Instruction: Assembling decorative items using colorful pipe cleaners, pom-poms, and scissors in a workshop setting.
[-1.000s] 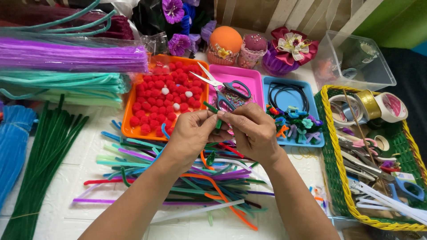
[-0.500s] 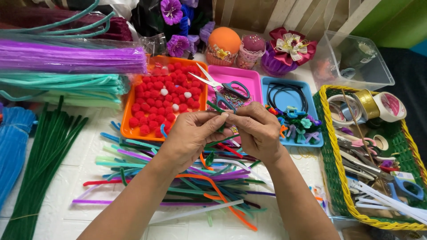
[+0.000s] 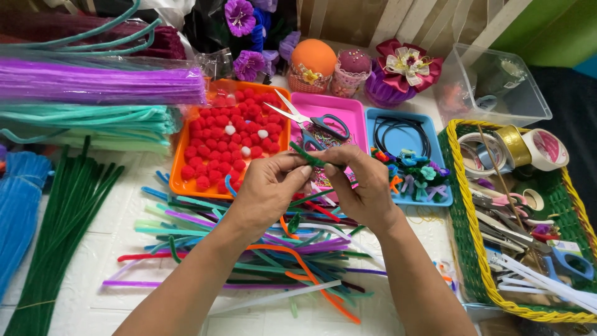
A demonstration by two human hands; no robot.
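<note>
Two hands: we hold one short green pipe cleaner [image 3: 309,155] between them, above the heap of cut pieces and in front of the trays
Left hand [image 3: 268,186]: thumb and forefinger pinch the near end of the green pipe cleaner, the other fingers curled under
Right hand [image 3: 364,186]: fingertips pinch the other end, the rest of the fingers folded in
Feel: we judge it very light, a fuzzy soft coat over a thin wire that bends easily and keeps its bend; not slippery, not fragile
Where to hold: by the ends, close to the spot to be bent, since a long free length would flop
Just below: a loose heap of cut pipe cleaners [image 3: 280,249] in green, purple, orange and blue on the white table [image 3: 93,249]
Behind the hands: an orange tray [image 3: 180,168] of red pompoms, a pink tray [image 3: 348,112] with scissors [image 3: 311,119] across it, a blue tray [image 3: 429,124] with small made pieces
Left side: long dark green pipe cleaners [image 3: 62,218] and a purple bundle [image 3: 93,81]
Right side: a green and yellow basket [image 3: 466,249] with tape rolls and tools
</note>
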